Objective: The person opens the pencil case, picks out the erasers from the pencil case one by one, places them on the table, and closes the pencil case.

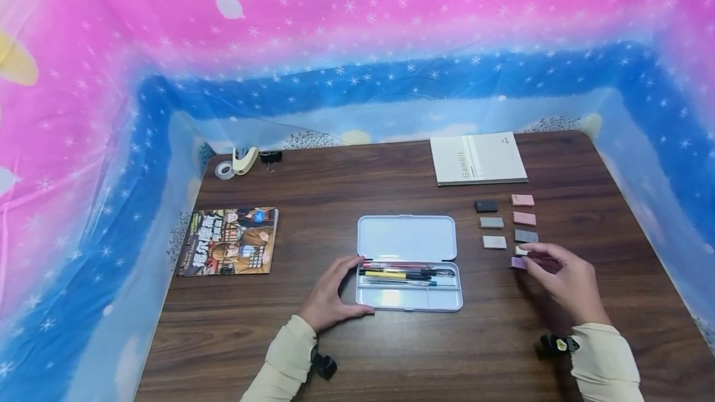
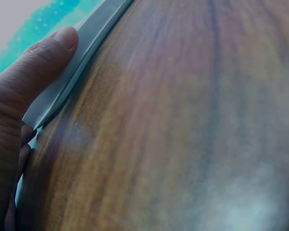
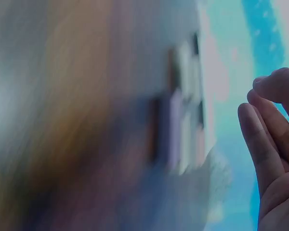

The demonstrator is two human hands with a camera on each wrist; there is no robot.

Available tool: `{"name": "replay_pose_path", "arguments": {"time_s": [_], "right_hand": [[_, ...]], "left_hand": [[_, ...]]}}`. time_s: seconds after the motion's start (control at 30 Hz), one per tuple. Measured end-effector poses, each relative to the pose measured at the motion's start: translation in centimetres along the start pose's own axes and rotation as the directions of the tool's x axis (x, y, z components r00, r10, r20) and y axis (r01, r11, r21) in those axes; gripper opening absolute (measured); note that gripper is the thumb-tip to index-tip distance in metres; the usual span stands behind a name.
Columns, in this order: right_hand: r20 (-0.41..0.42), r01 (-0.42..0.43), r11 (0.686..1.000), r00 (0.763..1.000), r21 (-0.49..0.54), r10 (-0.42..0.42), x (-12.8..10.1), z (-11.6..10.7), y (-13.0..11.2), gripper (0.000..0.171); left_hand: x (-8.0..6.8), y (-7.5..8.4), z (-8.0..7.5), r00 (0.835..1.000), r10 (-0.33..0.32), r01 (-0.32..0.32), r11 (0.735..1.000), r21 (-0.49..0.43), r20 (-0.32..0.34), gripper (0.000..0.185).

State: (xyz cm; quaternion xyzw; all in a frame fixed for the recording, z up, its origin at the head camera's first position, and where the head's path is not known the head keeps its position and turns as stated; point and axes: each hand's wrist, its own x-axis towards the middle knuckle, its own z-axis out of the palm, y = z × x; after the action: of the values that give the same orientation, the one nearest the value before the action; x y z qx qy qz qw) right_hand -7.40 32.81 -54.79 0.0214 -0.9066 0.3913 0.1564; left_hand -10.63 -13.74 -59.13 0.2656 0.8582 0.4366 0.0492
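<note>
An open white pencil case (image 1: 391, 299) lies on the table with pens (image 1: 399, 274) in its back compartment. My left hand (image 1: 335, 296) grips its left end, thumb at the front corner and fingers at the back; the left wrist view shows the thumb (image 2: 48, 57) along its side. My right hand (image 1: 566, 281) hovers at the near end of two columns of small erasers, fingers slightly bent. Its fingertips overlap a white eraser (image 1: 521, 251) and a purple eraser (image 1: 517, 263). In the right wrist view, the blurred purple eraser (image 3: 174, 130) sits apart from the fingers (image 3: 260, 139).
Other erasers include a black one (image 1: 486, 206) and a pink one (image 1: 522, 200). Behind them lies a notebook (image 1: 480, 160). A comic book (image 1: 229, 242) is at left; a tape roll (image 1: 224, 170), a cream stapler-like item (image 1: 246, 161) and a binder clip (image 1: 270, 157) sit at the back left.
</note>
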Motion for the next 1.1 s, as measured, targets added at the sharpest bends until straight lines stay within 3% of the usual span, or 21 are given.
{"name": "replay_pose_path", "arguments": {"time_s": [0.23,0.57,0.87,1.1], "right_hand": [[0.087,0.065,0.995,0.994,0.069,-0.071,2.9,3.5,-3.2,0.031],[0.230,-0.056,0.997,0.972,0.052,0.042,6.7,7.6,-3.7,0.026],[0.272,-0.111,0.991,0.958,0.068,0.089,7.9,8.8,-3.9,0.024],[0.232,-0.103,0.986,0.970,0.133,0.070,7.5,8.1,-5.2,0.024]], "left_hand": [[0.0,-0.1,-0.2,1.000,0.015,-0.015,1.000,0.024,-0.005,0.105],[-0.1,-0.2,-0.1,0.998,0.059,-0.058,0.997,0.050,-0.011,0.102],[-0.2,0.0,0.2,0.999,0.034,-0.034,0.999,0.031,-0.004,0.103],[-0.1,-0.2,0.2,0.997,0.052,-0.055,0.997,-0.047,-0.064,0.116]]}}
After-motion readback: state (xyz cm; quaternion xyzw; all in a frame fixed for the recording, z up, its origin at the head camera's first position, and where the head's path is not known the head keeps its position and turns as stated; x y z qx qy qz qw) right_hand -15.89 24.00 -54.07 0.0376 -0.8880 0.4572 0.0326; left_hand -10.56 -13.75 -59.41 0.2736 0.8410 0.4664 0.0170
